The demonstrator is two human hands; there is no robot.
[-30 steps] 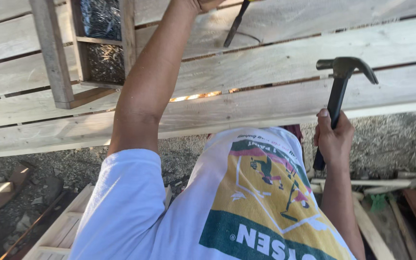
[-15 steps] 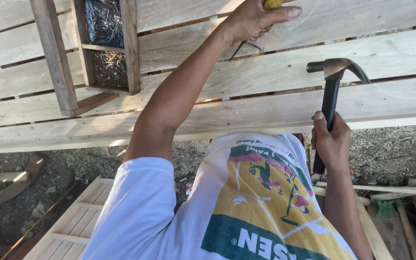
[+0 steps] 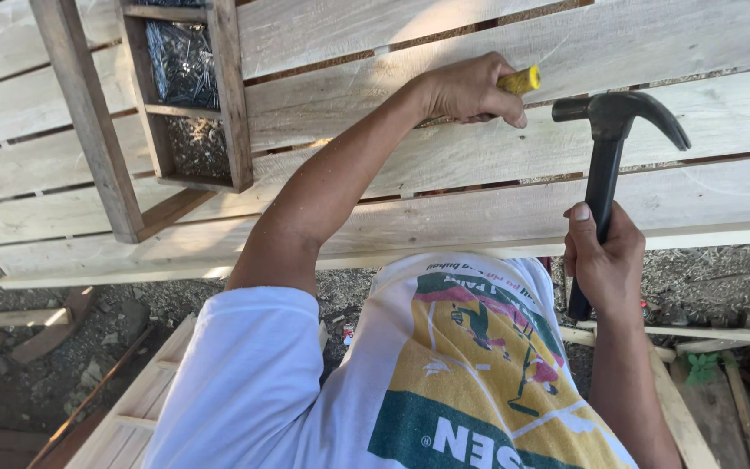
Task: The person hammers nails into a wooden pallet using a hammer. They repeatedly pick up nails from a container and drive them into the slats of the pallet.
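Right hand (image 3: pixel 605 260) is wrapped tight round the black handle of a claw hammer (image 3: pixel 609 139), dark head up over the pale planks, right of centre. Left hand (image 3: pixel 470 87) is closed on a yellow-handled tool (image 3: pixel 520 81), pressed to the wooden slatted panel (image 3: pixel 722 52); its tip is hidden by the fingers. Far left, a small wooden tray (image 3: pixel 223 95) on the panel holds a heap of dark nails (image 3: pixel 182 61). Loose timber offcuts (image 3: pixel 705 334) lie on gravel near right.
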